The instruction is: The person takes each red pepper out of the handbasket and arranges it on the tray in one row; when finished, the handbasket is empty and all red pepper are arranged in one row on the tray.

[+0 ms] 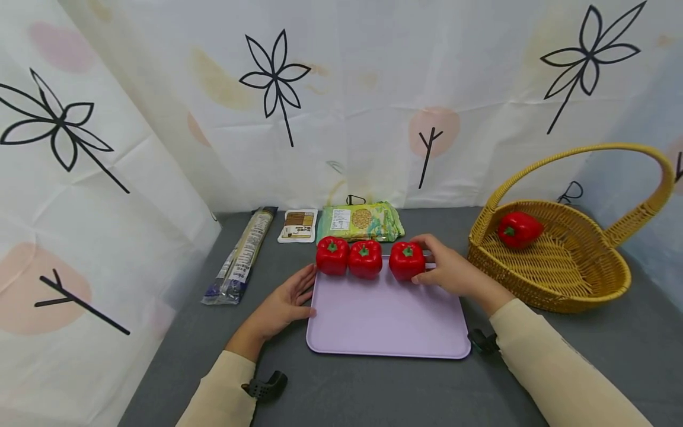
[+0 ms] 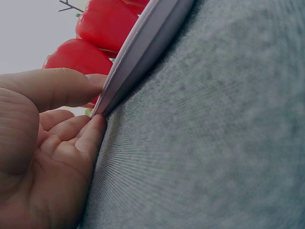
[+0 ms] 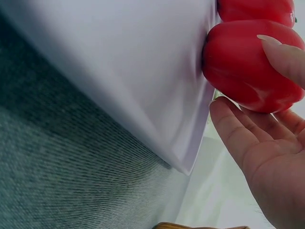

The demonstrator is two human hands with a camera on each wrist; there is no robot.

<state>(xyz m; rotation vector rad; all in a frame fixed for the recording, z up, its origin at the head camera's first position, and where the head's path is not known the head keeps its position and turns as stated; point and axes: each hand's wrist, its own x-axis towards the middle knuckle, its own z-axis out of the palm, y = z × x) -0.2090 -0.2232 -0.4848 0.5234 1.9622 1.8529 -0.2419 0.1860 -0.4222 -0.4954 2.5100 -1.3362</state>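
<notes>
White cloth (image 1: 347,71), printed with black line-drawn flowers and pale blotches of colour, hangs behind a dark grey tabletop (image 1: 363,391). On it, in front of me, lies a lilac tray (image 1: 389,323), with three red bell peppers standing stem up along its far side. My right hand (image 1: 445,270) holds the rightmost pepper (image 1: 402,264), thumb on the near side and fingers round the right and far sides. Just left of it, across a narrow gap, stands the middle pepper (image 1: 365,260), which looks to be touching the leftmost pepper (image 1: 332,256) near the tray's far left corner. My left hand (image 1: 285,302) rests against the tray's left edge, its thumb touching the rim and its fingers lying nearly straight, apart from the thumb. Over to the right, a yellow woven basket (image 1: 533,293) with a tall arched handle holds another red pepper (image 1: 519,230), tipped on its side against the far left of the wall. Behind the tray lies a green packet (image 1: 368,220), with a small brown and white packet (image 1: 297,226) just to its left and a long clear-wrapped package (image 1: 242,258) slanting further left. Both my sleeves are cream.
</notes>
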